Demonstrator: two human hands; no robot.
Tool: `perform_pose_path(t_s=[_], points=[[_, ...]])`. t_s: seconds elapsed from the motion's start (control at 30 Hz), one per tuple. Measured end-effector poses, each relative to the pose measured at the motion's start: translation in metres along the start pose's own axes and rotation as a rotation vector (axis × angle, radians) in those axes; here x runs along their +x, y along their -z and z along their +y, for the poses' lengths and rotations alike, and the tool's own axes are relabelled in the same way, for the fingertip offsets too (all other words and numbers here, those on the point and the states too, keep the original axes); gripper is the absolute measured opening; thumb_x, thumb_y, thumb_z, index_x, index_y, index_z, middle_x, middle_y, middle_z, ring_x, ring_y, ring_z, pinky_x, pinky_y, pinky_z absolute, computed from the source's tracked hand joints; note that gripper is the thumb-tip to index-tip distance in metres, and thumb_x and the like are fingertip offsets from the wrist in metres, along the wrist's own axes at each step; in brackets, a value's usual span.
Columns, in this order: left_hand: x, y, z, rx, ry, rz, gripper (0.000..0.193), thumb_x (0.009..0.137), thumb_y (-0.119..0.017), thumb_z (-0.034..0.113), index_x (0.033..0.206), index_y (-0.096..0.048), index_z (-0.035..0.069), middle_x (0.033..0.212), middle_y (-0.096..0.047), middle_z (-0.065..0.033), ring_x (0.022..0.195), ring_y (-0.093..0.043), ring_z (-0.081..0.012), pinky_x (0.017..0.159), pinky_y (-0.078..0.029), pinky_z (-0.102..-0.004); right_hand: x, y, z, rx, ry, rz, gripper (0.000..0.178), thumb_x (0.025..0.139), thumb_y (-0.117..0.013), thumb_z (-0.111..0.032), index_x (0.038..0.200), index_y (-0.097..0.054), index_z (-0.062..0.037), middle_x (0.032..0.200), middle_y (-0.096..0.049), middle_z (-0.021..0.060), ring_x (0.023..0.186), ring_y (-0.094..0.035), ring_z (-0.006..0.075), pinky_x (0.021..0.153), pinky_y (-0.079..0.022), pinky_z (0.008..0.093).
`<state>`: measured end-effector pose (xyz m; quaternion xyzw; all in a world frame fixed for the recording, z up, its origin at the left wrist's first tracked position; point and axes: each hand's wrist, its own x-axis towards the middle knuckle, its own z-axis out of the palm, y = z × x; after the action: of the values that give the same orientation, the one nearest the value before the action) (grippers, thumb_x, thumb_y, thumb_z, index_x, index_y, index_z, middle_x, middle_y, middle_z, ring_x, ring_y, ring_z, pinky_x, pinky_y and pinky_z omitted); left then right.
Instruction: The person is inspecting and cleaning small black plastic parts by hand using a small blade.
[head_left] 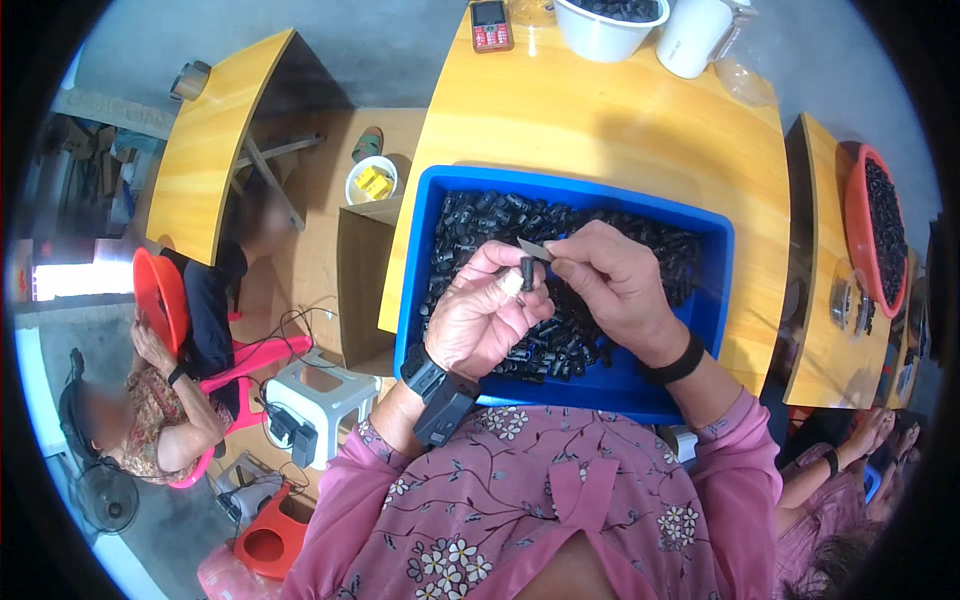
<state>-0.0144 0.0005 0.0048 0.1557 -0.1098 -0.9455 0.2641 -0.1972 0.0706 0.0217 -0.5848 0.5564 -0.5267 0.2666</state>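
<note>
Blade pinched in the right hand sits at the top of a black part that the left hand grips over the blue bin. Slipping, it could cut the nearby left fingers; a loose grip could drop the part.

Parts in bin, bin on table (phone beyond)

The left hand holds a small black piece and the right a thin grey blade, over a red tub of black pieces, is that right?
Not quite: the head view shows a blue tub, not a red one. The left hand does hold a small black piece and the right hand a thin grey blade.
</note>
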Motion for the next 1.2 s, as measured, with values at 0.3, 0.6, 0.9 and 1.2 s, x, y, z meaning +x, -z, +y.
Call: perform_pose_path(t_s=[0.3, 0.6, 0.9, 1.2], points=[[0.002, 0.003, 0.002, -0.037, 0.093, -0.012, 0.014, 0.097, -0.062, 0.009, 0.11, -0.062, 0.008, 0.102, -0.065, -0.0081, 0.086, -0.061, -0.0173, 0.08, -0.052, -0.0345, 0.002, 0.003, -0.015, 0.251, -0.333, -0.009, 0.021, 0.087, -0.074, -0.005, 0.107, -0.068, -0.0021, 0.084, -0.059, -0.0019, 0.077, -0.052, 0.0033, 0.068, -0.046, 0.0205], [0.001, -0.002, 0.001, 0.075, 0.117, 0.026, 0.006, 0.097, -0.062, 0.008, 0.102, -0.06, 0.008, 0.106, -0.065, -0.0083, 0.085, -0.065, -0.0158, 0.078, -0.054, -0.0334, 0.003, 0.0, -0.013, 0.344, -0.334, -0.091, 0.011, 0.087, -0.071, -0.004, 0.097, -0.068, 0.0009, 0.078, -0.064, 0.001, 0.072, -0.056, 0.004, 0.064, -0.047, 0.0219], [0.003, -0.005, 0.001, 0.057, 0.109, 0.027, 0.011, 0.097, -0.062, 0.007, 0.108, -0.06, 0.007, 0.104, -0.066, -0.0096, 0.085, -0.066, -0.0163, 0.078, -0.054, -0.034, -0.001, 0.002, -0.011, 0.408, -0.418, -0.07, 0.011, 0.09, -0.067, -0.005, 0.098, -0.067, 0.002, 0.08, -0.067, 0.0023, 0.072, -0.059, 0.0042, 0.063, -0.048, 0.0229], [0.002, 0.001, 0.001, -0.001, 0.043, 0.042, 0.024, 0.095, -0.063, 0.006, 0.118, -0.059, 0.006, 0.103, -0.067, -0.0095, 0.089, -0.066, -0.0172, 0.084, -0.055, -0.0351, -0.004, 0.001, -0.017, 0.083, -0.128, -0.028, 0.013, 0.092, -0.063, -0.003, 0.104, -0.064, 0.0021, 0.086, -0.063, 0.0114, 0.077, -0.065, 0.0224, 0.066, -0.051, 0.0303]])
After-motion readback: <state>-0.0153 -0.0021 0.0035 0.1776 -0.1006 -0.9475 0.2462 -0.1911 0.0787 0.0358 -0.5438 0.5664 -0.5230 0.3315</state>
